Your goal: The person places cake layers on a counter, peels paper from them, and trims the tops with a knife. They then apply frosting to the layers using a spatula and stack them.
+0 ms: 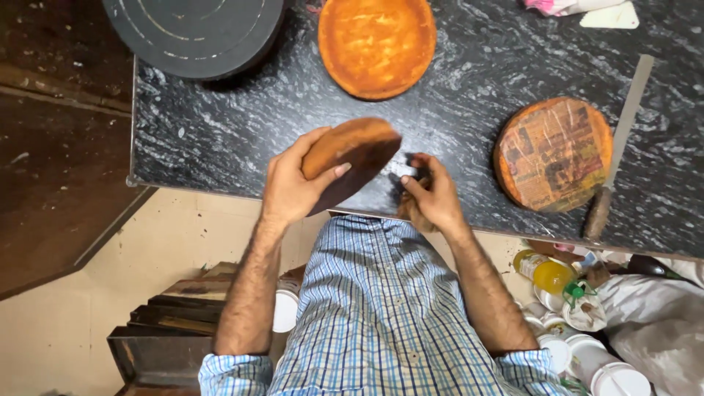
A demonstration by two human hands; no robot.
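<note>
My left hand (293,183) grips a round brown cake layer (352,150), tilted up on its edge above the front of the black marble counter (220,132). My right hand (433,194) is just right of it, fingers closed around a small brown piece, likely crust or paper; I cannot tell which. A second round cake (376,44), golden orange, lies flat at the back of the counter. A third round cake (554,154), with printed paper stuck on its top, lies to the right.
A long knife (620,139) with a wooden handle lies right of the papered cake. A dark round turntable (194,33) sits at the back left. White tubs, a yellow bottle (546,273) and stacked wooden boards (183,308) are on the floor below.
</note>
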